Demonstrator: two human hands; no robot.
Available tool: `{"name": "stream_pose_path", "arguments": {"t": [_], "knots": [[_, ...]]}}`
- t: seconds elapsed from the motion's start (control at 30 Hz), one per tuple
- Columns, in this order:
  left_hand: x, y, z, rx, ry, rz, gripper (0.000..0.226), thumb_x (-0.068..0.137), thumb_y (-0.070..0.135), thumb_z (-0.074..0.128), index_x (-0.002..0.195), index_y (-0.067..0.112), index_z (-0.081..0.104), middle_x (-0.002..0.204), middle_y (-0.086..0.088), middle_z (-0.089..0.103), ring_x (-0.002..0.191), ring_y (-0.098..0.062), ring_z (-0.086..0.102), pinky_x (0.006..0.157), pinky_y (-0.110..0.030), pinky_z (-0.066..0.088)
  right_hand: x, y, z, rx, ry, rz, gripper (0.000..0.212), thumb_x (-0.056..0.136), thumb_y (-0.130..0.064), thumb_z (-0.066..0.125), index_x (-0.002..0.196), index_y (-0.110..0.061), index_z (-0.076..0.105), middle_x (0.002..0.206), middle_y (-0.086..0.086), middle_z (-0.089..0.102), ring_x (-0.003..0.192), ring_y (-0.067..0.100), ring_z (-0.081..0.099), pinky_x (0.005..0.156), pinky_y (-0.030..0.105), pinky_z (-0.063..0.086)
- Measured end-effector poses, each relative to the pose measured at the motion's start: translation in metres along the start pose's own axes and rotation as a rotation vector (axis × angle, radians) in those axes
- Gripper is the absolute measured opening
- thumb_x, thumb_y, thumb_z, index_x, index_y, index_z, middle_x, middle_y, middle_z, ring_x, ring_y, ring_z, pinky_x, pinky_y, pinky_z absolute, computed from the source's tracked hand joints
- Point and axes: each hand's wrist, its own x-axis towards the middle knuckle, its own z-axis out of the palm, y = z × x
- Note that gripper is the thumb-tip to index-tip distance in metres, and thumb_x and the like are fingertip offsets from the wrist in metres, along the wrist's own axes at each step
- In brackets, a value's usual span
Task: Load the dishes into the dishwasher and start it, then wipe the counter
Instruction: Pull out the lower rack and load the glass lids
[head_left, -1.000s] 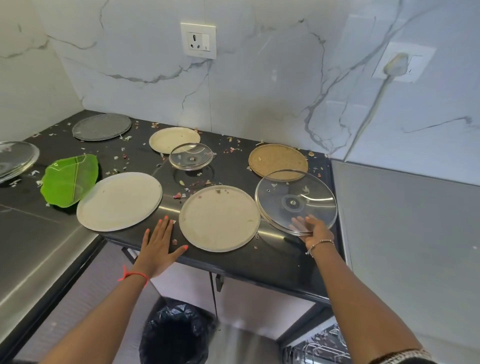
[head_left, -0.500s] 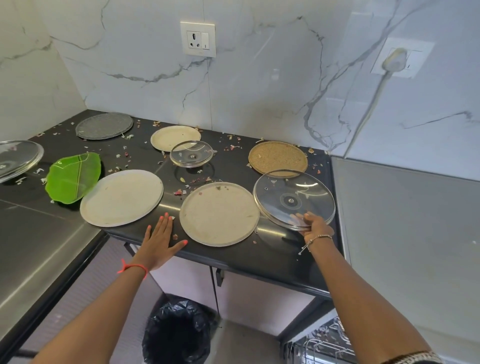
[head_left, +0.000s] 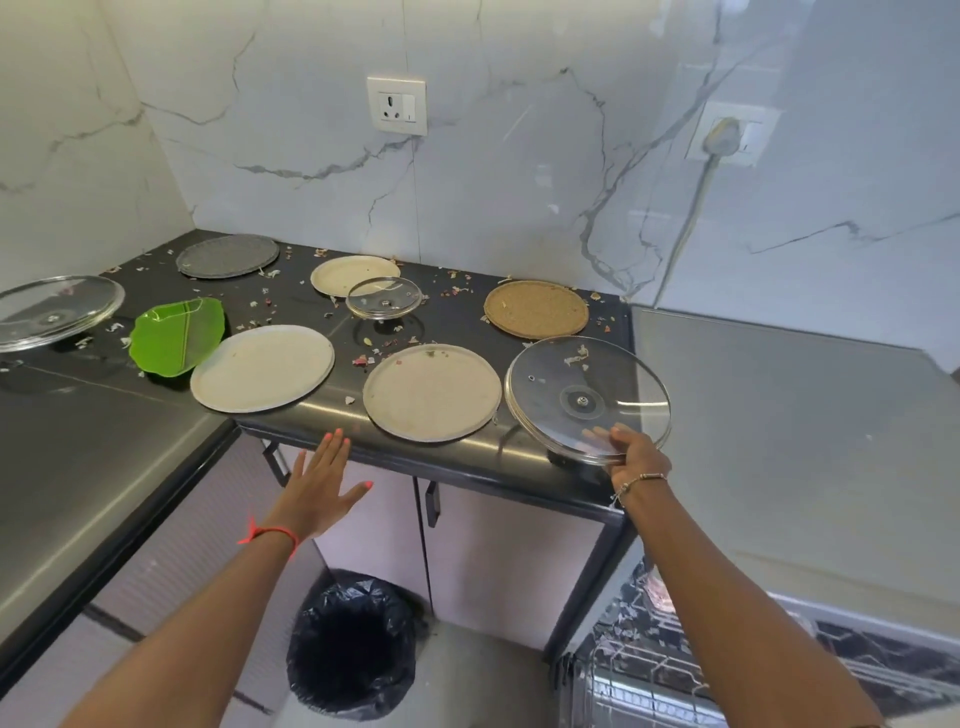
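Glass lid (head_left: 587, 397) pinched at its rim by the right hand (head_left: 631, 454); left hand (head_left: 319, 480) flat, empty. Plates (head_left: 431, 392) unloaded, counter (head_left: 467, 457) crumb-strewn, unwiped.

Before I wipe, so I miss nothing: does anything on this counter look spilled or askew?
Yes. Small food scraps are scattered across the black counter, thickest around the small round glass lid. The large round glass lid, gripped by the right hand, sits tilted with scraps on it.
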Motion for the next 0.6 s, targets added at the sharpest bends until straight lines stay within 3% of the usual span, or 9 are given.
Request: {"name": "stream_pose_path", "arguments": {"t": [0.1, 0.2, 0.3, 0.43, 0.53, 0.6], "knots": [[-0.043, 0.009, 0.014, -0.032, -0.01, 0.025, 0.076, 0.097, 0.05, 0.033, 0.149, 0.006, 0.0, 0.157, -0.007, -0.009, 0.145, -0.018, -0.01, 0.116, -0.04, -0.005, -0.037, 0.004, -0.03, 0.01, 0.015, -0.043, 0.017, 0.077, 0.021, 0.049, 0.071, 0.005, 0.051, 0.054, 0.018, 0.063, 0.041, 0.026, 0.062, 0.041, 0.042, 0.054], [-0.088, 0.016, 0.033, -0.056, -0.009, 0.05, 0.076, 0.096, 0.049, 0.034, 0.149, 0.007, 0.0, 0.157, -0.007, -0.009, 0.145, -0.018, -0.01, 0.116, -0.04, -0.006, -0.074, 0.013, -0.061, 0.02, 0.019, -0.078, 0.026, 0.079, 0.021, 0.044, 0.062, 0.002, 0.045, 0.039, 0.011, 0.057, 0.032, 0.021, 0.058, 0.031, 0.036, 0.048], [-0.139, 0.021, 0.051, -0.081, -0.026, 0.079, 0.077, 0.096, 0.05, 0.035, 0.149, 0.007, 0.0, 0.158, -0.008, -0.008, 0.145, -0.019, -0.01, 0.116, -0.04, -0.005, -0.105, 0.026, -0.097, -0.023, 0.099, -0.119, 0.026, 0.074, 0.022, 0.049, 0.059, 0.001, 0.044, 0.033, 0.002, 0.053, 0.031, 0.016, 0.056, 0.03, 0.026, 0.047], [-0.209, 0.03, 0.068, -0.112, -0.043, 0.079, 0.076, 0.095, 0.049, 0.039, 0.15, 0.009, 0.004, 0.158, -0.006, -0.006, 0.145, -0.019, -0.008, 0.116, -0.039, -0.005, -0.134, 0.05, -0.152, -0.09, 0.088, -0.058, 0.025, 0.078, 0.015, 0.048, 0.062, -0.005, 0.051, 0.04, -0.003, 0.057, 0.056, 0.022, 0.058, 0.038, 0.021, 0.049], [-0.249, 0.036, 0.084, -0.125, -0.053, 0.098, 0.076, 0.094, 0.049, 0.042, 0.15, 0.01, 0.008, 0.158, -0.006, -0.003, 0.146, -0.02, -0.005, 0.116, -0.04, -0.003, -0.163, 0.065, -0.188, -0.101, 0.073, -0.024, 0.028, 0.083, 0.015, 0.041, 0.064, -0.004, 0.049, 0.038, -0.003, 0.057, 0.039, 0.014, 0.059, 0.034, 0.02, 0.047], [-0.27, 0.04, 0.093, -0.13, -0.073, 0.104, 0.077, 0.093, 0.051, 0.042, 0.15, 0.01, 0.009, 0.158, -0.006, -0.001, 0.146, -0.02, -0.005, 0.116, -0.04, -0.004, -0.175, 0.078, -0.213, -0.12, 0.108, -0.02, 0.021, 0.079, 0.015, 0.046, 0.068, -0.002, 0.051, 0.04, -0.003, 0.059, 0.042, 0.015, 0.06, 0.036, 0.02, 0.047]]}}
